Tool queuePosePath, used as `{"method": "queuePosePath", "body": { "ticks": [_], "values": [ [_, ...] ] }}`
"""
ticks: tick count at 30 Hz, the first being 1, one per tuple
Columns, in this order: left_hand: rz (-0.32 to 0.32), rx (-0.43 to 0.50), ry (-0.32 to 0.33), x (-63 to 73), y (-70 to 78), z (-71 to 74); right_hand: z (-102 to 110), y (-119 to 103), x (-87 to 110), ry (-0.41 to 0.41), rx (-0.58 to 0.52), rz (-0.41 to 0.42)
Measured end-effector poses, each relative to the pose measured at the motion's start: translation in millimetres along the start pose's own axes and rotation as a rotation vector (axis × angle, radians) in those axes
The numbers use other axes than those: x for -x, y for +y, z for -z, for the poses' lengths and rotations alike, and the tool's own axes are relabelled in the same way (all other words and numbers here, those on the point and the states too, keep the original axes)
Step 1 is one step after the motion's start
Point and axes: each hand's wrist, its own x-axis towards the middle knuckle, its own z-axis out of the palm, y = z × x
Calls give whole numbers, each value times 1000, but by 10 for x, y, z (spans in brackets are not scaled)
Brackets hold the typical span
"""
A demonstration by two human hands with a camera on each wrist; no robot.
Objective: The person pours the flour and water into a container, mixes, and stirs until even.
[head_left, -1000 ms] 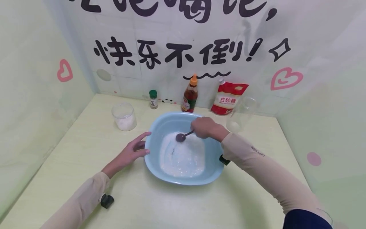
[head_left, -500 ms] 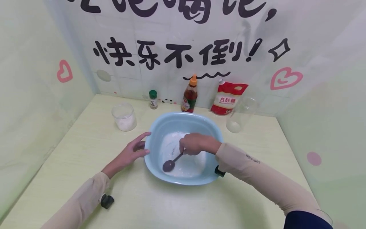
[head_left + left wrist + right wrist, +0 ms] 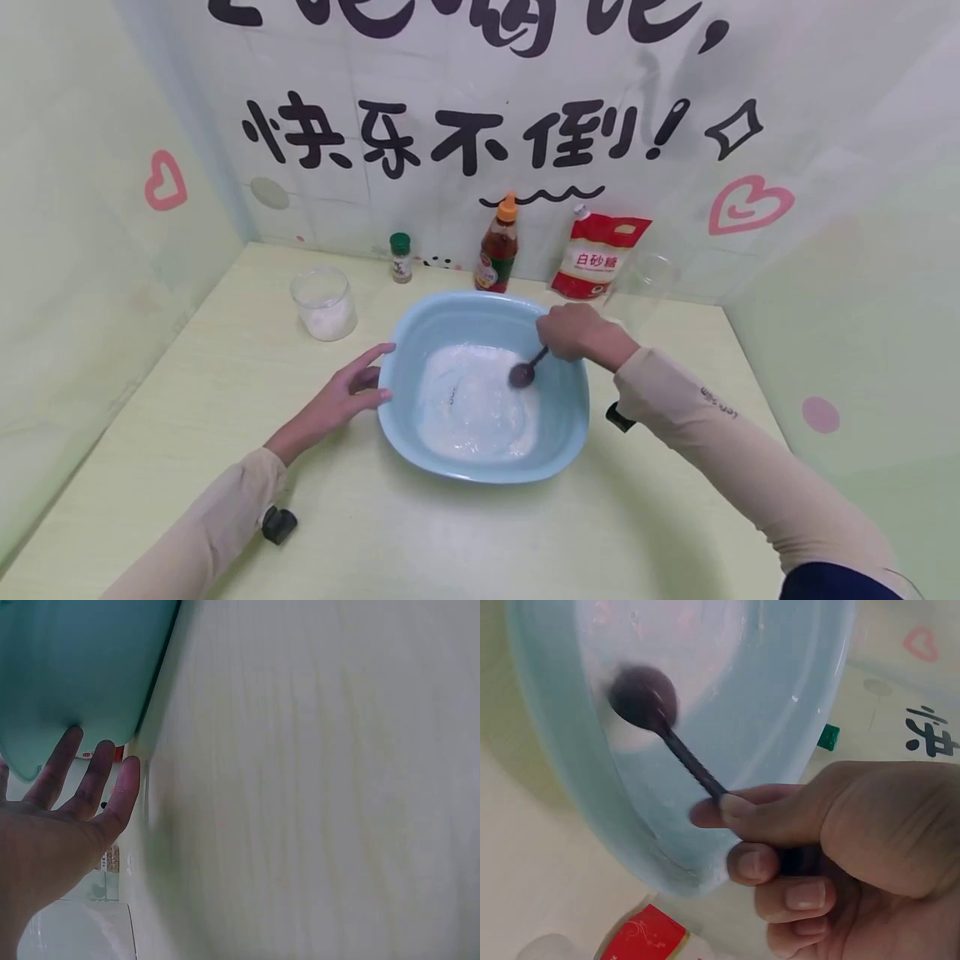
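A light blue plastic basin [image 3: 480,302] sits mid-table, with a shallow layer of whitish liquid [image 3: 480,417] over its bottom. Over the basin's right side my right hand [image 3: 577,331] grips the handle of a dark brown spoon [image 3: 694,766]. The spoon's round bowl is blurred in the right wrist view and dips at the liquid. My left hand [image 3: 348,396] rests against the basin's left rim, thumb and index finger spread apart. In the left wrist view, its fairly straight fingers [image 3: 94,780] stand by the basin's outer wall.
At the back left stands a glass jar [image 3: 325,304] of white powder, then a green-capped shaker [image 3: 401,258]. Behind the basin are an orange-capped sauce bottle [image 3: 498,246] and a red sugar pouch [image 3: 598,254]. A clear glass container [image 3: 648,287] is partly hidden behind my right hand.
The spoon has swept from the basin's back down to its front left, then back up to the right side, leaving swirls in the liquid. The left hand stays at the rim.
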Motion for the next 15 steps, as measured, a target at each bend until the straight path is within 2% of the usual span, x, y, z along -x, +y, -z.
{"method": "queuePosePath", "body": {
  "ticks": [4,7,11,15],
  "values": [
    [-2,16,2,-1,-14,-5,-32,-88,-132,96,47,77],
    [-3,23,2,6,-18,-21,-115,-230,-227,95,81,176],
    [-2,26,0,6,-14,-29,-199,-428,-210,20,53,269],
    [5,21,6,-1,-11,-14,-234,-534,-82,-88,25,272]
  ]
}}
